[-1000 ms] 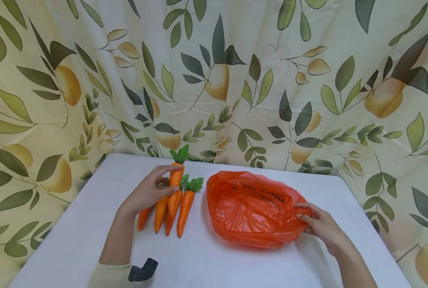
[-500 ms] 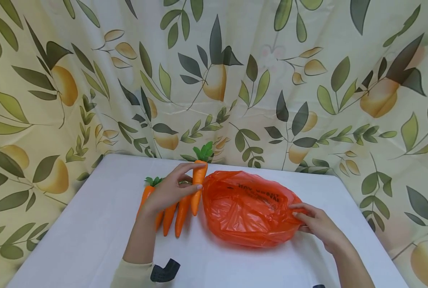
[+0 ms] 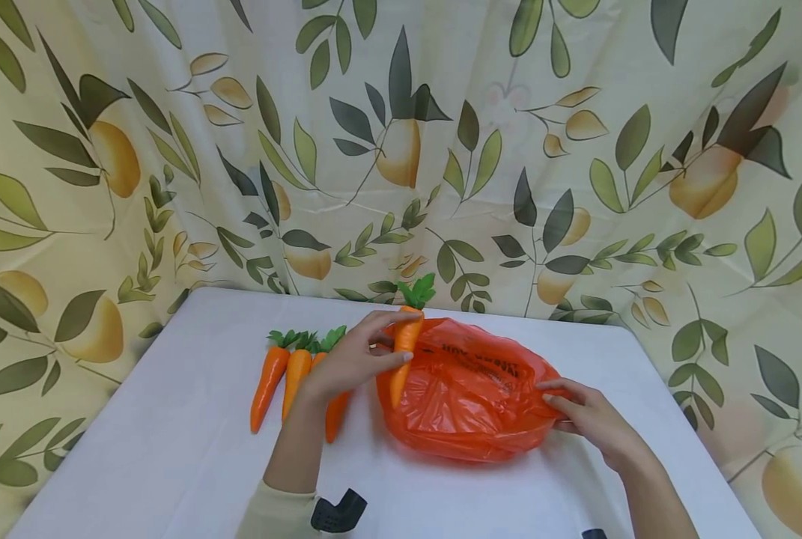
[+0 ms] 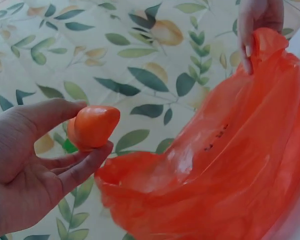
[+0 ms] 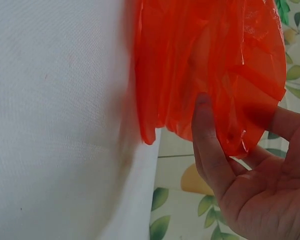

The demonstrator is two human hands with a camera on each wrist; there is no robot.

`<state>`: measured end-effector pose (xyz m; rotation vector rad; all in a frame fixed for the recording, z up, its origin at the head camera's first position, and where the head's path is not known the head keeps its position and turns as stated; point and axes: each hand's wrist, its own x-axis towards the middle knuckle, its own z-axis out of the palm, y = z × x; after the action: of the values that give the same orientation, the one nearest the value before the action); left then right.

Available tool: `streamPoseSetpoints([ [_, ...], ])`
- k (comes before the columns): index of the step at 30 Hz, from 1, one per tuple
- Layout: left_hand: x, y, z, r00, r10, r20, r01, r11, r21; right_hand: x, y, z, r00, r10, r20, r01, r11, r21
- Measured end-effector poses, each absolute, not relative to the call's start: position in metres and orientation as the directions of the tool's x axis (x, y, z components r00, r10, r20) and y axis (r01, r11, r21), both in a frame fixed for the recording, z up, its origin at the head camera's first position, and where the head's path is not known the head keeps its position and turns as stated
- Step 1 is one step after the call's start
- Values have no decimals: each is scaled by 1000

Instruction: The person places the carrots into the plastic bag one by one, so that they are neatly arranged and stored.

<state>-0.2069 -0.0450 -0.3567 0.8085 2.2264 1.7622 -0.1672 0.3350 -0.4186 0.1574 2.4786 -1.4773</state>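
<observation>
My left hand (image 3: 356, 359) pinches an orange carrot (image 3: 407, 340) with a green leafy top, near its thick end. The carrot hangs tip down over the left rim of a red plastic bag (image 3: 468, 397) whose mouth gapes upward. In the left wrist view the carrot (image 4: 96, 126) points its tip at the camera between thumb and fingers. At the bag's right rim my right hand (image 3: 596, 419) grips the plastic, thumb on one side and fingers on the other. Up close in the right wrist view, the right hand (image 5: 255, 175) holds the bunched bag edge (image 5: 230, 75).
Several more carrots (image 3: 269, 385) lie side by side left of the bag, partly hidden behind my left forearm. All rest on a white table (image 3: 151, 442). A curtain (image 3: 347, 150) printed with leaves and fruit hangs behind the table's far edge.
My left hand has lifted a carrot off the group and carried it right, to over the bag's left rim. The right hand keeps its hold on the bag.
</observation>
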Motion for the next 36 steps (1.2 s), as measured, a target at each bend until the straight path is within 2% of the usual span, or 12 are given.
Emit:
streamPoseSetpoints([
  [9, -202, -17, -353, -801, 567, 193, 326, 142, 935, -167, 338, -417, -963, -45, -267, 214, 480, -851],
  [20, -222, 20, -401, -778, 612, 140, 291, 154, 944, -164, 335, -414, -963, -54, -263, 209, 464, -861],
  [27, -225, 36, -410, -755, 642, 129, 300, 163, 940, -164, 333, -413, -967, -77, -243, 181, 467, -866],
  [36, -228, 58, -422, -763, 643, 67, 265, 217, 940, -164, 330, -413, -967, -93, -238, 171, 457, -873],
])
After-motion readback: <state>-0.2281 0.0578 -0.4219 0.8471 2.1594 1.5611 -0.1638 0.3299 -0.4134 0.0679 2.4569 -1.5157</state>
